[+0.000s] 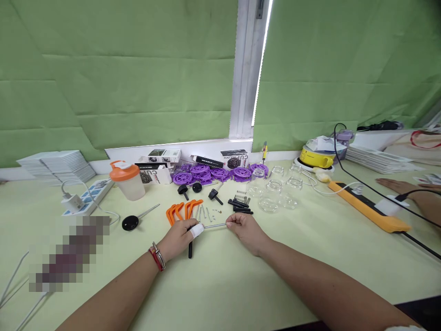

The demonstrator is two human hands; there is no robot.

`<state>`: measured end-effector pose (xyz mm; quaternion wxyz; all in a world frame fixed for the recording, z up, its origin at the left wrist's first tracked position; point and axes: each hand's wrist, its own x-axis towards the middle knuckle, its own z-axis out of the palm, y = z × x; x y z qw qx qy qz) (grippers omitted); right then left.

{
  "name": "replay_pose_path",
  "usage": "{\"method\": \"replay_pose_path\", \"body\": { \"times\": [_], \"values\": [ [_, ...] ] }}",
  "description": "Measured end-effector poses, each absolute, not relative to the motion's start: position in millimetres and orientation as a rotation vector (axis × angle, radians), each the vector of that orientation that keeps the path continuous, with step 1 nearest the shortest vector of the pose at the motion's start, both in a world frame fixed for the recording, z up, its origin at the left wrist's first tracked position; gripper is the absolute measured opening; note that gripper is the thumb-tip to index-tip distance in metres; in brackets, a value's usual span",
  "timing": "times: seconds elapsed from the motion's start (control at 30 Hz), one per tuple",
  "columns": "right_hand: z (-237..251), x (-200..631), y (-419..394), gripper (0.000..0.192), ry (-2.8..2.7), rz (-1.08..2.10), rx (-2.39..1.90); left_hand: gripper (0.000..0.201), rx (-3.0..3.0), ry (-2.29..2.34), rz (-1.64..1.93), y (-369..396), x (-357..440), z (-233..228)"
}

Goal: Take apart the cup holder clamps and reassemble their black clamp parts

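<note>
My left hand (179, 239), with a white wrap on the thumb, is closed around the near end of a thin metal rod (215, 225). A black handle (190, 250) sticks out below those fingers; how it joins the rod is hidden. At the rod's other end, my right hand (247, 231) pinches the tip between thumb and fingers. Orange curved handles (175, 212) and several loose screws (204, 213) lie just beyond my hands. Black tubes (241, 207) and springs (241, 197) rest past my right fingers. A black round part with a rod (130, 223) lies off to the left.
Purple wheel-like parts (220, 174) and small boxes (156, 174) line the back. Transparent cups (274, 186) stand right of them, a shaker bottle (127, 181) left. An orange power strip (370, 209) with cables lies right, near another person's hand (392, 186).
</note>
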<state>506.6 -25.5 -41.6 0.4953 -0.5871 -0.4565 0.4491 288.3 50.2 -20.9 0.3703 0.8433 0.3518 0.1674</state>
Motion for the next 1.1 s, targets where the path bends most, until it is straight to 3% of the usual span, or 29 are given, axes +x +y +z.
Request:
{"method": "replay_pose_path", "body": {
  "times": [0.8, 1.1],
  "values": [
    [-45.9, 508.3, -25.2, 0.022, -1.264, 1.054, -1.453, 0.041, 2.17, 0.898, 0.429, 48.3, 289.1, -18.6],
    [-48.6, 508.5, -24.3, 0.036, -1.342, 1.037, -1.44, 0.041, 2.188, 0.886, 0.437, 49.8, 288.3, -20.8]
  ]
}}
